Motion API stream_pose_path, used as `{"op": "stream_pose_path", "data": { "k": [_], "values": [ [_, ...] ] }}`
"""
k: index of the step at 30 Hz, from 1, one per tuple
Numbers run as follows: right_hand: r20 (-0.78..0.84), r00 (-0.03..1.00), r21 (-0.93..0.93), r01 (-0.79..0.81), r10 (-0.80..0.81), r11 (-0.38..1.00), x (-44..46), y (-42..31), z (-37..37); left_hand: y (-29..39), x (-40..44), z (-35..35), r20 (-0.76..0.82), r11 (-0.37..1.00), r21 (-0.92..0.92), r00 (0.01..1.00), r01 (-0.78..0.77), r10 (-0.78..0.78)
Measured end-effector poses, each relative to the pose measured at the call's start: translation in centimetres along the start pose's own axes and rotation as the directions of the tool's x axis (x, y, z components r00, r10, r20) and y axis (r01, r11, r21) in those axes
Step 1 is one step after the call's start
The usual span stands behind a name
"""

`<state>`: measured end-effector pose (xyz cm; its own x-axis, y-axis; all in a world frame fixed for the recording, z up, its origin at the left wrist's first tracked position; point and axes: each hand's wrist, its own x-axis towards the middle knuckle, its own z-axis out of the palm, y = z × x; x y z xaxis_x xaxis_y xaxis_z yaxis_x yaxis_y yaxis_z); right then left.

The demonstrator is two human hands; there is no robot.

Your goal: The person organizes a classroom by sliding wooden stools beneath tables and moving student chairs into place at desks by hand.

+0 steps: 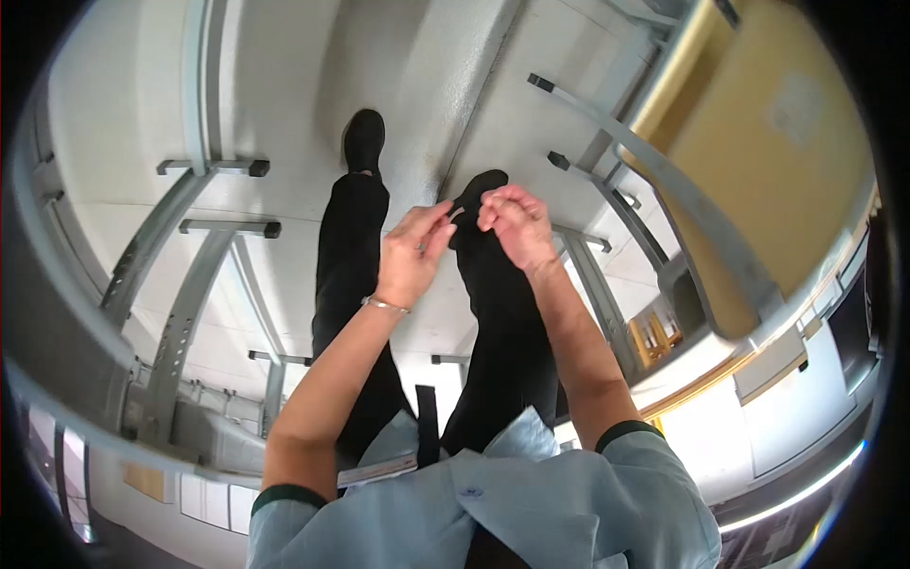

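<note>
My left hand (413, 251) is raised over my legs, its fingers pinched round a small pale strip (456, 213) whose end sticks out towards my other hand. A thin bracelet (385, 305) circles that wrist. A short gap to the right, my right hand (515, 225) has its fingers curled together; anything between them is too small to make out. Both hands hang above the black trousers (498, 313), near one black shoe (483, 190).
Grey metal desk legs (180, 327) with black end caps stand on the left. At the right is a wooden seat or board (773, 161) on a grey metal frame (664, 175). The other black shoe (364, 142) rests on the pale floor (417, 85).
</note>
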<state>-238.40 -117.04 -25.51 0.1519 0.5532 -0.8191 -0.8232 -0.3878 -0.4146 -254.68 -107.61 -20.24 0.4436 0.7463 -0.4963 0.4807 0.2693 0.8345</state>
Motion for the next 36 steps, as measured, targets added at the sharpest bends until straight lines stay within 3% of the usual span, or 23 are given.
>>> {"op": "stream_pose_path", "data": {
  "k": [3,4,6,7,9,13,16,19,23,25,26,30,33,36],
  "values": [
    [0.106,0.994,-0.025,0.007,-0.004,1.0,-7.0,-2.2,4.7,5.7,-2.1,0.7,0.04,0.99,-0.113,0.995,-0.082,0.087],
    [0.127,0.99,-0.093,0.067,-0.055,0.993,-9.0,-2.9,5.4,7.5,-2.8,0.4,0.089,0.994,0.005,0.99,-0.107,0.106],
    [0.101,0.99,-0.035,0.104,-0.1,0.994,-13.1,-3.9,5.8,11.0,-4.7,-0.1,0.137,0.971,0.083,0.968,-0.223,0.211],
    [0.076,0.987,-0.016,0.144,-0.142,0.989,-15.2,-4.7,6.1,12.7,-5.6,0.1,0.176,0.947,0.109,0.944,-0.302,0.28],
    [0.029,0.985,-0.131,0.173,-0.171,0.976,-19.8,-7.3,6.7,15.8,-8.0,0.8,0.219,0.95,0.084,0.936,-0.3,0.276],
    [-0.042,0.92,0.119,0.393,-0.391,0.912,-27.0,-7.9,5.9,22.3,-12.1,2.8,0.332,0.856,0.073,0.822,-0.511,0.462],
    [-0.187,0.902,0.257,0.427,-0.389,0.867,-31.7,-7.6,5.2,24.4,-14.6,4.9,0.495,0.855,0.015,0.747,-0.519,0.444],
    [-0.411,0.812,0.436,0.574,-0.414,0.693,-38.3,-6.5,5.5,26.6,-17.4,6.7,0.702,0.785,-0.132,0.502,-0.605,0.505],
    [-0.623,0.679,0.563,0.734,-0.387,0.38,-43.8,-1.9,6.3,28.1,-21.5,8.8,0.914,0.776,-0.178,0.191,-0.605,0.358],
    [-0.705,0.627,0.555,0.779,-0.33,0.292,-46.7,0.5,6.8,29.2,-24.7,9.6,0.971,0.833,-0.18,0.043,-0.524,0.237],
    [-0.737,0.608,0.555,0.794,-0.295,0.248,-47.8,1.9,7.4,29.5,-26.0,9.7,0.986,0.859,-0.159,-0.027,-0.486,0.167],
    [-0.844,0.505,0.48,0.861,-0.178,0.166,-51.3,7.9,8.7,27.5,-31.2,10.0,0.971,0.768,-0.17,-0.239,-0.618,0.023],
    [-0.892,0.446,0.446,0.895,-0.072,0.017,-53.5,12.5,8.9,24.9,-35.7,10.5,0.937,0.734,-0.249,-0.348,-0.632,0.018],
    [-0.935,0.356,0.355,0.934,0.008,-0.048,-55.7,18.5,8.6,21.6,-42.5,10.5,0.864,0.564,-0.446,-0.5,-0.695,0.068]
  ]
}}
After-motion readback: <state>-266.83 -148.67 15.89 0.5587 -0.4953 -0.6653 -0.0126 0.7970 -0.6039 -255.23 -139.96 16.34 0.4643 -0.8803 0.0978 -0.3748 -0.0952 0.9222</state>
